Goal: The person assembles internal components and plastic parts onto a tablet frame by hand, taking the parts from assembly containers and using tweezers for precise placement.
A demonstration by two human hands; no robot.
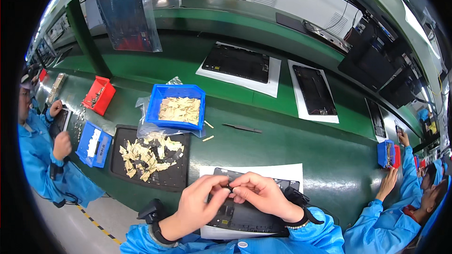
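Over a flat black device housing (252, 218), my left hand (197, 201) and my right hand (262, 194) meet fingertip to fingertip. Both are closed in a pinch. Something small and dark shows between the fingertips, too little of it to name. The housing lies on a white sheet (295, 171) at the bench's near edge, its middle partly covered by my hands. Left of my left hand is a black tray (118, 157) with a heap of torn pale-yellow strips (146, 160) and dark scraps.
Behind the tray stands a blue bin (201, 106) of pale-yellow strips on clear plastic. Tweezers (241, 128) lie mid-bench. More black housings (238, 61) on white sheets rest on the raised ledge. Another blue bin (101, 153) and a red bin (107, 99) stand left. Co-workers sit on both sides.
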